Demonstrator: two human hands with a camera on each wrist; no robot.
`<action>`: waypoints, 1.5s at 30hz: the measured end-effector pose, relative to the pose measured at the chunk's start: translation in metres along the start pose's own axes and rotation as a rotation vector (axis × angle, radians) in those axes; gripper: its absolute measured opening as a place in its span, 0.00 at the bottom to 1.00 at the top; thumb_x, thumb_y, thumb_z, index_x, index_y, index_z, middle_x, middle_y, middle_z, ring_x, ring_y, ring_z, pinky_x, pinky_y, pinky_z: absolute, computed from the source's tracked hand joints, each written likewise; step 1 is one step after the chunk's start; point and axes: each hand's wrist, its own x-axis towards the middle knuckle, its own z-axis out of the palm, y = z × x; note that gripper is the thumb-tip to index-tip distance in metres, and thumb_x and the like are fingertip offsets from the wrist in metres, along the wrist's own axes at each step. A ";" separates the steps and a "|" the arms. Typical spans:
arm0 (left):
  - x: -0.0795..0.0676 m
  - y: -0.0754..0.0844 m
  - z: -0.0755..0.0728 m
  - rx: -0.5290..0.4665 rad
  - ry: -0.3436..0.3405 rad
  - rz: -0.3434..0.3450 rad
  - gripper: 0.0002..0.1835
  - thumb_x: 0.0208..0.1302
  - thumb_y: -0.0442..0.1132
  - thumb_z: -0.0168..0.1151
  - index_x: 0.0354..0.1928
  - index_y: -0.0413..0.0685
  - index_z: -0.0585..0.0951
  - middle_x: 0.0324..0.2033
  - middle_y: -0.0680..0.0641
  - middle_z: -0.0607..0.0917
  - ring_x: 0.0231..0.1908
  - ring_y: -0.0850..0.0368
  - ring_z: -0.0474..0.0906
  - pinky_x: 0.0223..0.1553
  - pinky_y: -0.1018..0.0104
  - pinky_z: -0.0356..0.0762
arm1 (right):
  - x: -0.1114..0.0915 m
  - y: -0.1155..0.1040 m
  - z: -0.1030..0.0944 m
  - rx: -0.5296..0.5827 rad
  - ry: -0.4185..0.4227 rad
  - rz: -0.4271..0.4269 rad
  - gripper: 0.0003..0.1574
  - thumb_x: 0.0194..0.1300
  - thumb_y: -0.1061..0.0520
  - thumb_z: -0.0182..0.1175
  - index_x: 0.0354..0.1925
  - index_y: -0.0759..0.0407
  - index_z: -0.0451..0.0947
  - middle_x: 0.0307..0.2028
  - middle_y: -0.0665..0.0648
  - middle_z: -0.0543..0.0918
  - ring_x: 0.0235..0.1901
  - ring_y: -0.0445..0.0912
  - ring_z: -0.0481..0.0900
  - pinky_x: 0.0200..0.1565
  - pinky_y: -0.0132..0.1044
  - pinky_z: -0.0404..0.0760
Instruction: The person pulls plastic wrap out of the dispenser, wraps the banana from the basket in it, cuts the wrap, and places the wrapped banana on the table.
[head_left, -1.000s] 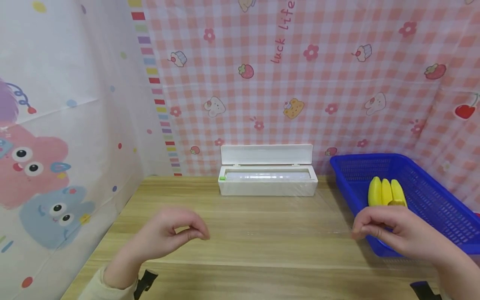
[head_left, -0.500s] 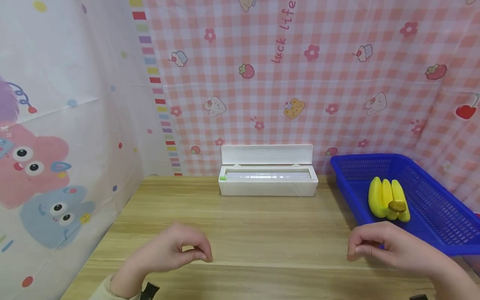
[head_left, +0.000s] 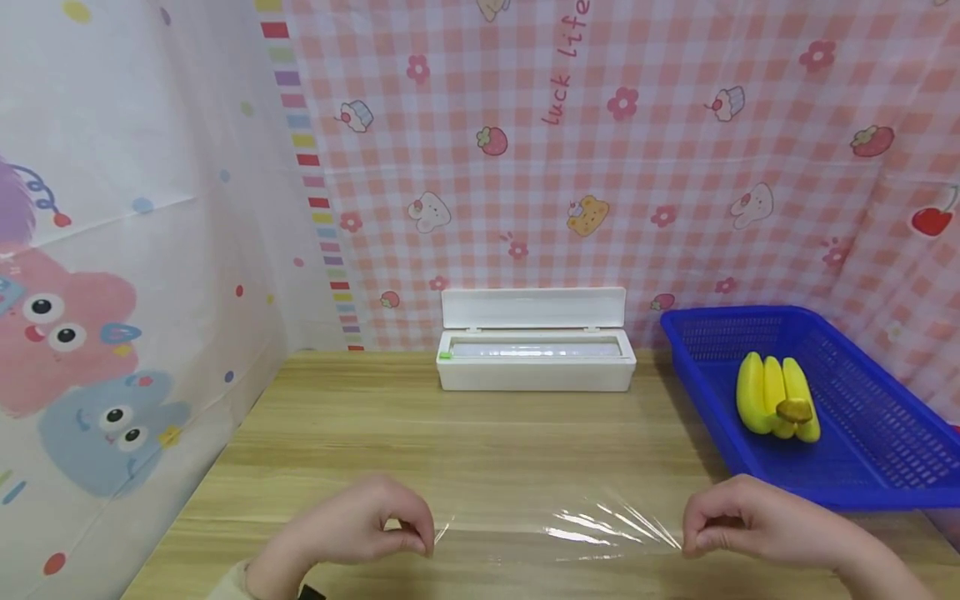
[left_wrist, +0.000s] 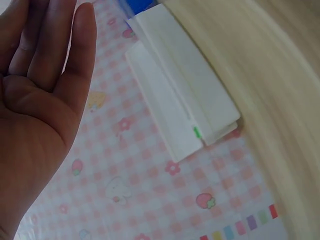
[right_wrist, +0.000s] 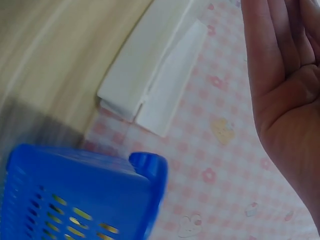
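Observation:
A sheet of clear plastic wrap is stretched between my two hands above the front of the table, glinting near the right side. My left hand pinches its left corner between thumb and fingertips. At the right corner, my right hand does the same, with creases fanning out from the pinch. Farther back stands a white wrap dispenser, lid raised, a roll of film inside and a green slider at its left end. Both wrist views show the palms, but the fingertips and film there are out of sight.
A blue plastic basket stands at the right, near my right hand, with a bunch of yellow bananas in it. The wooden table meets a pink checked cloth behind and a white printed cloth at left.
Both hands have moved toward me and slightly closer together, drawing the plastic wrap along. Glints now show on the film. The dispenser, basket and bananas stay put.

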 end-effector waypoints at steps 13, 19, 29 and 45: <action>-0.006 -0.017 0.029 -0.088 -0.081 -0.158 0.06 0.58 0.27 0.67 0.29 0.46 0.84 0.26 0.57 0.84 0.33 0.79 0.76 0.38 0.80 0.79 | -0.007 0.021 0.026 -0.138 -0.010 0.020 0.11 0.63 0.68 0.63 0.37 0.51 0.80 0.31 0.45 0.84 0.32 0.31 0.79 0.34 0.21 0.78; -0.007 -0.023 0.038 -0.057 -0.116 -0.193 0.06 0.57 0.28 0.68 0.29 0.48 0.85 0.28 0.60 0.85 0.34 0.79 0.76 0.38 0.82 0.77 | -0.011 0.027 0.038 -0.147 -0.025 0.099 0.11 0.63 0.67 0.64 0.34 0.50 0.81 0.28 0.42 0.83 0.32 0.27 0.75 0.32 0.20 0.76; -0.008 -0.032 0.048 0.046 -0.158 -0.166 0.07 0.54 0.29 0.70 0.29 0.50 0.86 0.27 0.62 0.86 0.32 0.85 0.72 0.37 0.87 0.73 | -0.014 0.025 0.048 -0.076 -0.048 0.257 0.15 0.65 0.65 0.63 0.36 0.43 0.84 0.31 0.34 0.82 0.30 0.28 0.77 0.29 0.25 0.79; -0.007 -0.032 0.056 0.095 -0.171 -0.210 0.05 0.55 0.33 0.72 0.28 0.53 0.87 0.27 0.65 0.85 0.32 0.86 0.72 0.37 0.88 0.72 | -0.024 0.023 0.063 -0.230 0.087 0.160 0.17 0.62 0.65 0.67 0.40 0.41 0.82 0.35 0.33 0.81 0.33 0.28 0.78 0.32 0.18 0.74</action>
